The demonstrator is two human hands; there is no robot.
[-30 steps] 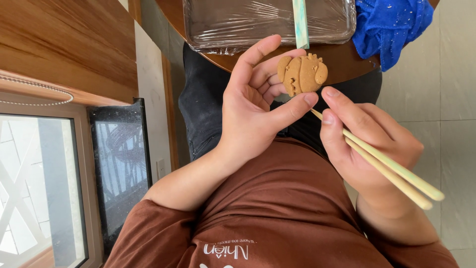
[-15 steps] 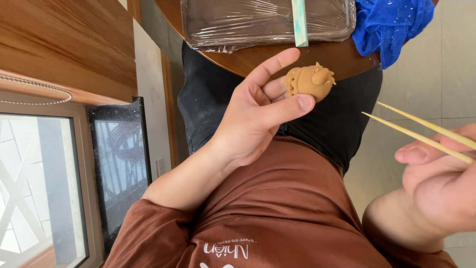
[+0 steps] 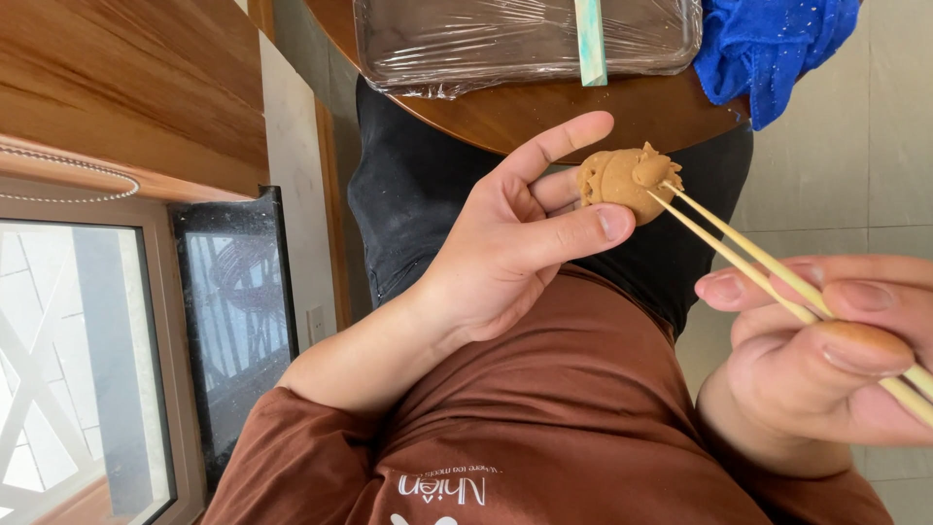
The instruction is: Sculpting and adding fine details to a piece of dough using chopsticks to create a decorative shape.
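Left hand pinching a small clay figure, right hand bringing two thin sticks to it

A window frame (image 3: 87, 360) and dark glass panel (image 3: 238, 321) fill the left side; the left hand (image 3: 505, 243) pinches the tan clay figure (image 3: 622, 180) between thumb and fingertips, forefinger stretched out, just below the round wooden table (image 3: 583, 112) that bears a plastic-wrapped tray (image 3: 466, 44) and a blue cloth (image 3: 777, 49); the right hand (image 3: 826, 360) has its fingers pressed around two pale sticks (image 3: 739, 253), whose tips touch the figure

head cam | looks down, close, at lap | round table edge (image 3: 544, 122) at top
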